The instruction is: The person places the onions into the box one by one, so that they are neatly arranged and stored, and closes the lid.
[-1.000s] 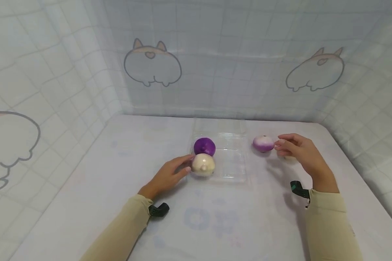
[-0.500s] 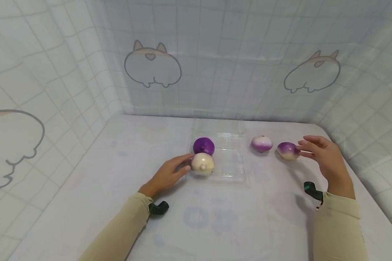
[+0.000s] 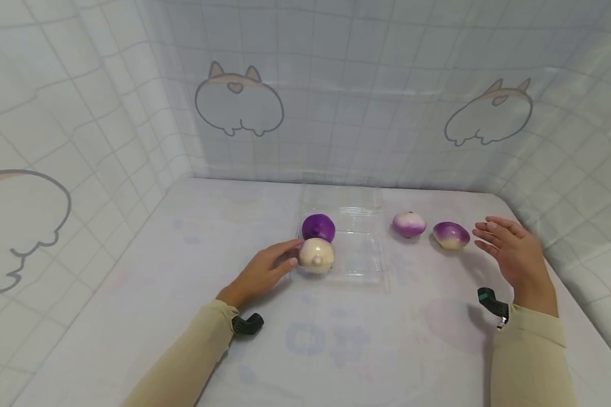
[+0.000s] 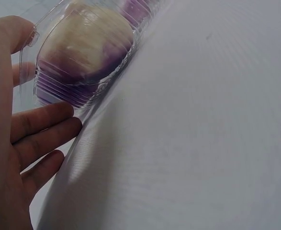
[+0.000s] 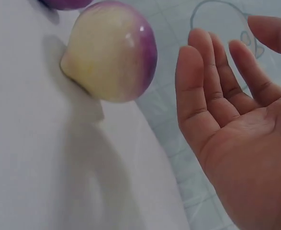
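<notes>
A clear plastic clamshell box (image 3: 356,255) lies with its lid (image 3: 341,196) folded back. In its left half sit two turnips: a deep purple turnip (image 3: 318,227) behind and a cream turnip (image 3: 316,257) in front. My left hand (image 3: 258,276) is at the box's left side, fingers spread against the wall; in the left wrist view its fingertips (image 4: 66,109) are right at the ribbed plastic. To the right of the box rest a pink-white turnip (image 3: 409,224) and a purple-and-cream turnip (image 3: 451,235). My right hand (image 3: 516,254) hovers just right of the latter, holding nothing.
The pale tabletop (image 3: 412,345) carries faint printed shapes. A white grid-patterned curtain (image 3: 336,102) with cartoon animal drawings stands behind it and along both sides. Dark wrist-worn devices sit at each sleeve cuff.
My right hand has moved right, away from the purple-and-cream turnip, which it partly covered before and which now shows fully. My left hand and the box's contents have stayed put.
</notes>
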Demonstrator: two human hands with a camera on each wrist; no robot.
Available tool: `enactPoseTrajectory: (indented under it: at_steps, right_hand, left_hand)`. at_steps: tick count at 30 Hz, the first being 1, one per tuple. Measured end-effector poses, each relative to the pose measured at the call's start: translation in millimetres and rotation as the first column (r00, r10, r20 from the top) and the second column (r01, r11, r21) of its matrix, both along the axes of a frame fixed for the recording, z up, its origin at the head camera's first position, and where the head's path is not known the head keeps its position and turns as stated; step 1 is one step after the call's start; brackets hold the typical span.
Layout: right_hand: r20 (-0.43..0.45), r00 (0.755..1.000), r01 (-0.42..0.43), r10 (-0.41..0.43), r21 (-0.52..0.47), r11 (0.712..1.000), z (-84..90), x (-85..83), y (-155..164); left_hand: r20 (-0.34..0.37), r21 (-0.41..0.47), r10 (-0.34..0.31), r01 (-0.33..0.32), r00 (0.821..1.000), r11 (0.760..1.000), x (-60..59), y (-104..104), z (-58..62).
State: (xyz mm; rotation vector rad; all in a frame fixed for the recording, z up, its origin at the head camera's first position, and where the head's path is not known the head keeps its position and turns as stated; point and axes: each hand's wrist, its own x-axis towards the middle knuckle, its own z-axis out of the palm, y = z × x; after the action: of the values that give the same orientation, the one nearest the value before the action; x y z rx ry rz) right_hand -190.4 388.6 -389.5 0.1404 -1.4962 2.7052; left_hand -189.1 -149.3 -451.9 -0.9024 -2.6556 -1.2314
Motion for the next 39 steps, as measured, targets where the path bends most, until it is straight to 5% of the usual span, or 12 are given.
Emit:
enactPoseTrajectory:
  at_steps: [11,17,28,39]
  right_hand:
    - [0.024,1.000,0.009,-0.008,-0.024,1.000,-17.7,0.2,8.8]
    - [0.105,0.993,0.048,-0.060,0.120,0.992,-24.0,-1.5,6.2]
    - [0.168,0.982,0.026,-0.088,0.343,0.939,-30.2,-10.4,-4.9]
    - [0.213,0.971,-0.019,-0.111,0.531,0.847,-35.4,-15.0,-10.8]
  left_hand:
    - [-0.018,0.031,-0.009,0.010,1.000,0.999,1.9,-3.3,-5.6]
    - [-0.012,0.026,-0.006,0.006,1.000,1.000,2.6,-4.6,-5.8]
    - [-0.005,0.013,0.006,-0.006,1.000,1.000,1.3,-4.7,-4.8]
    - [-0.010,0.009,0.006,-0.006,1.000,1.000,1.8,-4.5,-3.6]
